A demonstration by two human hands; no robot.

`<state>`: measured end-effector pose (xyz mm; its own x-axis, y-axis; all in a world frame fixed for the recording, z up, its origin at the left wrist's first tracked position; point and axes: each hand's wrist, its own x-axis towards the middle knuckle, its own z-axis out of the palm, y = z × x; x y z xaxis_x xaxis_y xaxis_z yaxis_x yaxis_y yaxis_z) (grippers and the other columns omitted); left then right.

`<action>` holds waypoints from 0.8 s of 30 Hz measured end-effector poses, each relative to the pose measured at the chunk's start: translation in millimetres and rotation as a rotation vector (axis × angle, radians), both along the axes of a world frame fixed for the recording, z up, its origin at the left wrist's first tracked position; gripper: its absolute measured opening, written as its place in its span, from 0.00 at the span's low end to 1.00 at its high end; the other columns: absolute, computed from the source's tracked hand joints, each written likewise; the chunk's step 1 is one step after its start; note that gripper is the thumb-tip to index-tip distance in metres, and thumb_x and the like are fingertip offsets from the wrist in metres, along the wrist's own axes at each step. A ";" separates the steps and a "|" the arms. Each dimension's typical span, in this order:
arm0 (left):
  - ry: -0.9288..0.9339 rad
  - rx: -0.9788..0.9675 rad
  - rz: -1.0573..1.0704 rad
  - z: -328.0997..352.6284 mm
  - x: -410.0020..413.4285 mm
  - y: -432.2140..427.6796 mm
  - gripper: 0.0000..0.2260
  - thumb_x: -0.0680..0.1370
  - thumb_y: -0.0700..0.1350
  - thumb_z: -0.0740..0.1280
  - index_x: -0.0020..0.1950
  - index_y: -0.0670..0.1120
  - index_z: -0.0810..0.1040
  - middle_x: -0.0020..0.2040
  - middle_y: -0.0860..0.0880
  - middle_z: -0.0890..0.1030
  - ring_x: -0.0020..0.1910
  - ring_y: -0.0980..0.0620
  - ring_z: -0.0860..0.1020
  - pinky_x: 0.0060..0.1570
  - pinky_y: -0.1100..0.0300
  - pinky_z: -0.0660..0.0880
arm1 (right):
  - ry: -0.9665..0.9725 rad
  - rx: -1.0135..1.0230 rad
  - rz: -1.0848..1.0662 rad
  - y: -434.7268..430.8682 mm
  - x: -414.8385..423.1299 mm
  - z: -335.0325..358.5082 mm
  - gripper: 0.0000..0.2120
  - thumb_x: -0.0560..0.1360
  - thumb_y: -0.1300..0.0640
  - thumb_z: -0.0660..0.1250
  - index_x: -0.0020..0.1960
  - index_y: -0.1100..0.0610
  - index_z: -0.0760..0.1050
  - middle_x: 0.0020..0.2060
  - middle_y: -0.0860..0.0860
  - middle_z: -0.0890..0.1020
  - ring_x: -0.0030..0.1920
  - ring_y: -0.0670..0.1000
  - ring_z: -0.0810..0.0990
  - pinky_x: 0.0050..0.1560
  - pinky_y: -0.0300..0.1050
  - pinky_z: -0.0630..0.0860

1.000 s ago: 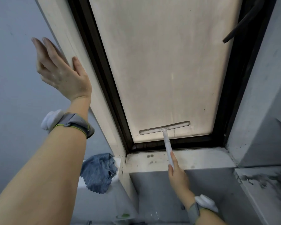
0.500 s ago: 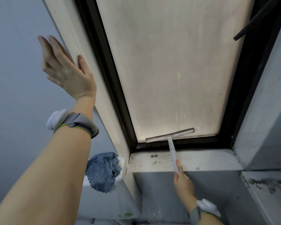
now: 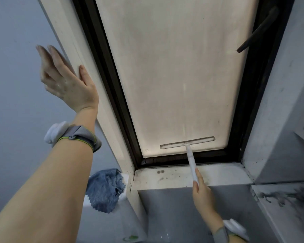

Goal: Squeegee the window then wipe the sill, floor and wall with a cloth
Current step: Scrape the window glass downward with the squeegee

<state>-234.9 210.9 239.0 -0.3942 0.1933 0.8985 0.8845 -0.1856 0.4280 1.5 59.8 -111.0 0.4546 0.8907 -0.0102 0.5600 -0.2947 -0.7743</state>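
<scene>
A tall frosted window pane (image 3: 174, 76) in a black frame fills the middle of the view. My right hand (image 3: 203, 195) is closed on the handle of a white squeegee (image 3: 187, 142), whose blade lies flat against the glass just above the bottom frame. My left hand (image 3: 65, 81) is flat, fingers spread, pressed on the cream wall edge left of the frame. Under the window runs a stained white sill (image 3: 218, 176). A blue cloth (image 3: 104, 190) hangs over a white ledge at the lower left.
A dark window handle (image 3: 258, 30) juts out at the upper right. A grey wall (image 3: 284, 102) stands close on the right, with a dirt-smeared ledge (image 3: 284, 199) below it. Grey wall (image 3: 16, 102) lies on the left.
The squeegee blade has slid down the pane toward the bottom frame, then risen slightly. My left hand stays pressed on the wall edge while the view shifts a little.
</scene>
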 end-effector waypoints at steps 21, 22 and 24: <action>0.005 0.018 -0.004 -0.2 -0.2 0.4 0.27 0.76 0.50 0.59 0.74 0.43 0.61 0.75 0.44 0.60 0.68 0.48 0.63 0.64 0.53 0.60 | 0.037 -0.107 -0.020 -14.7 6.7 -22.8 0.24 0.80 0.55 0.52 0.74 0.44 0.52 0.31 0.56 0.78 0.29 0.56 0.76 0.27 0.48 0.70; 0.006 0.020 -0.001 -0.9 -0.4 0.5 0.27 0.76 0.50 0.59 0.74 0.43 0.61 0.75 0.44 0.60 0.68 0.48 0.63 0.64 0.53 0.60 | 0.046 -0.087 -0.030 -14.8 8.0 -20.5 0.24 0.80 0.55 0.53 0.74 0.44 0.52 0.31 0.56 0.77 0.28 0.56 0.75 0.25 0.46 0.69; 0.008 0.025 0.003 -0.6 -0.6 0.6 0.27 0.76 0.50 0.59 0.74 0.43 0.61 0.75 0.44 0.60 0.68 0.48 0.63 0.64 0.53 0.60 | 0.033 -0.060 -0.059 -10.1 12.0 -15.6 0.24 0.80 0.56 0.53 0.74 0.45 0.52 0.31 0.55 0.76 0.28 0.55 0.74 0.25 0.44 0.68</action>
